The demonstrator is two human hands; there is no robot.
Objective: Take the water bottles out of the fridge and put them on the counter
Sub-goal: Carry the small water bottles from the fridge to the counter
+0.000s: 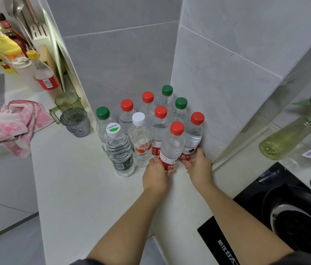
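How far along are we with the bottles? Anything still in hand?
Done: eight clear plastic water bottles stand unheld on the white counter. In hand: the left hand grips the base of the front red-capped bottle, and the right hand grips the red-capped bottle by the wall; both look set down. Left: releasing them. The fridge is out of view, so more may remain.

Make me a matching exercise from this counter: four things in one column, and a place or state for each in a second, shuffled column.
Things
1. Cestbon bottle
2. front red-capped bottle
3. rightmost red-capped bottle
4. pink towel

Places or states
A. gripped at its base by the right hand
B. gripped at its base by the left hand
C. crumpled at the left edge of the counter
D. untouched, white cap with a green logo

Pairs: 1-D, 2-B, 3-A, 4-C
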